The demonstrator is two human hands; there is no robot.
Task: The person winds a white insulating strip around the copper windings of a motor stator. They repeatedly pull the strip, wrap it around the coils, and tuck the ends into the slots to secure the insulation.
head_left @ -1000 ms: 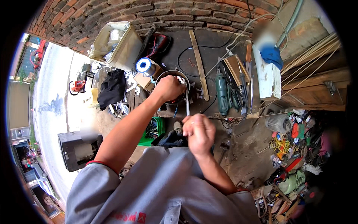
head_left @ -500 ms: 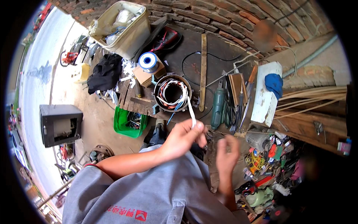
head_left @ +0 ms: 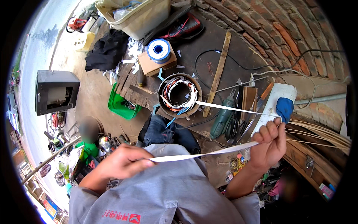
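A long white flat tape point(head_left: 201, 154) stretches between my hands. My left hand point(head_left: 128, 161), low and left in front of my shirt, pinches its end. At the right, my right hand point(head_left: 269, 143) is closed round the same tape, fingers curled. From there the tape runs back, thin and taut, to a motor stator point(head_left: 198, 83) on the bench. Inside the stator's round metal housing lies a ring of white and orange-brown wires point(head_left: 166, 89), around a dark central hole. Light-blue strips point(head_left: 182, 111) stick out at the ring's near side.
Behind the stator, a wire spool point(head_left: 159, 51) sits on a cardboard box point(head_left: 154, 66). A wooden strip point(head_left: 220, 69), a green power tool point(head_left: 222, 118) and a white board point(head_left: 266, 108) with a blue cloth point(head_left: 284, 109) lie rightward. A green bin point(head_left: 121, 104) stands left, below the bench.
My left hand has moved left and down, away from the stator. My right hand has moved up and right and now grips the tape, which is drawn out long. The view has shifted.
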